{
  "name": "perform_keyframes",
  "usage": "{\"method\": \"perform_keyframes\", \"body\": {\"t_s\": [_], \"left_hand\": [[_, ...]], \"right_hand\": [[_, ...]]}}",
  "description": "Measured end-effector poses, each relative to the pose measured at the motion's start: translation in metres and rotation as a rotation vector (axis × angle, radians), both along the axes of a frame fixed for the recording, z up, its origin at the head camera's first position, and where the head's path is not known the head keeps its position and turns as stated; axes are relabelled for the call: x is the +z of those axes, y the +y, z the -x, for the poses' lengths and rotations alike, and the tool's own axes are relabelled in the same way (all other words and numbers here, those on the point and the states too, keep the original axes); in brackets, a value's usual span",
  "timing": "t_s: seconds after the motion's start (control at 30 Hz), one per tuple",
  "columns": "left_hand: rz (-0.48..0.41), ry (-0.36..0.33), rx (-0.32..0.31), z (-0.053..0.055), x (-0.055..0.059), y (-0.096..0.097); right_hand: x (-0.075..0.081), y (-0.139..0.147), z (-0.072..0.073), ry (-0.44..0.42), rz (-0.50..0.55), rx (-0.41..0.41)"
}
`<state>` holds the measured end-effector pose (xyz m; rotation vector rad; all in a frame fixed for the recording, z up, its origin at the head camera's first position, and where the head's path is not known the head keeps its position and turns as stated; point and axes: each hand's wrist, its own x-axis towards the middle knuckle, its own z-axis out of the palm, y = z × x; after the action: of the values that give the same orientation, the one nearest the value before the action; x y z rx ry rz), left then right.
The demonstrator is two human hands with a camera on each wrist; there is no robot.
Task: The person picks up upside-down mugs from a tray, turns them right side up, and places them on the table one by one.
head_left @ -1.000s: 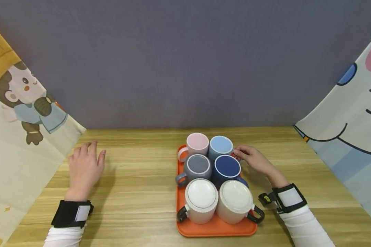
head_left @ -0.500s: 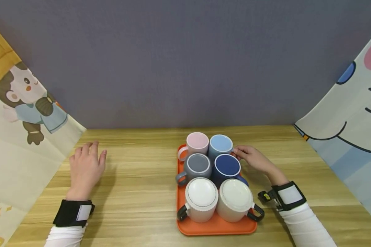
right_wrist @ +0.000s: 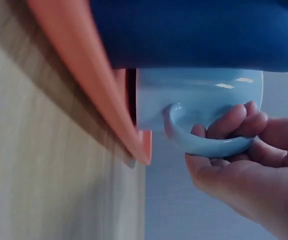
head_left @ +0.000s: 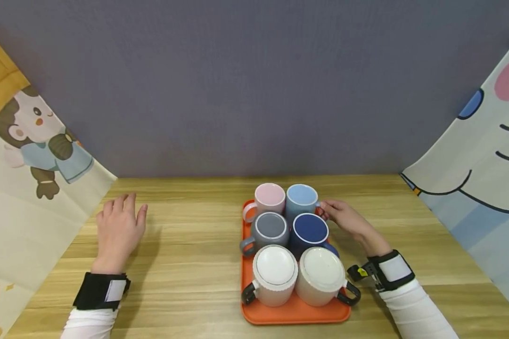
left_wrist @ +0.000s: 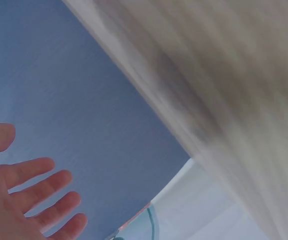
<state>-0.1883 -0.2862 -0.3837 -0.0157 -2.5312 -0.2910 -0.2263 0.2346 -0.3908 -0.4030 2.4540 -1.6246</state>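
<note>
It's the R hand [head_left: 345, 220] on the light blue mug [head_left: 302, 197], far R corner of the orange tray [head_left: 297, 316], fingers curled thru the handle [right_wrist: 209, 146] w/ the thumb on the loop's outer side: a proper pinch. Mug's base-up, axis upright, so the handle juts sideways past the tray's R edge, straight at that hand. Prob. the key relation here: the grip sits on the tray's R side, no reach across the tray needed. Tight quarters tho: pink mug [head_left: 270, 195] at the tray's far L, navy blue mug [head_left: 310, 228] next along the tray's R side. L hand [head_left: 118, 230] is well off, L of the tray by the worktop [head_left: 195, 263], fingers spread, nothing held. R hand's def. nearer. Is the mug clear of the tray? Can't tell.
</note>
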Motion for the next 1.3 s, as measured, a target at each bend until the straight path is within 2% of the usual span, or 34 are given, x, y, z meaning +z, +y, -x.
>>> {"method": "perform_keyframes", "body": {"t_s": [0.17, 0.33, 0.57, 0.8, 1.03, 1.3], "left_hand": [[-0.009, 0.006, -0.003, 0.007, 0.002, 0.004], [0.000, 0.010, -0.019, 0.015, 0.003, 0.015], [-0.011, 0.002, -0.061, 0.022, 0.005, 0.035], [-0.010, 0.006, -0.098, 0.029, 0.007, 0.058], [-0.039, 0.005, -0.147, 0.036, 0.011, 0.082], [-0.047, -0.005, -0.202, 0.042, 0.017, 0.112]], "right_hand": [[0.003, -0.001, -0.001, -0.066, 0.124, -0.031], [0.013, -0.002, -0.004, -0.111, 0.238, -0.094], [0.027, 0.002, -0.006, -0.092, 0.398, -0.130], [0.043, 0.006, -0.007, -0.178, 0.611, -0.066], [0.054, 0.011, -0.009, -0.256, 0.750, 0.031], [0.065, 0.009, -0.012, -0.298, 0.894, 0.076]]}}
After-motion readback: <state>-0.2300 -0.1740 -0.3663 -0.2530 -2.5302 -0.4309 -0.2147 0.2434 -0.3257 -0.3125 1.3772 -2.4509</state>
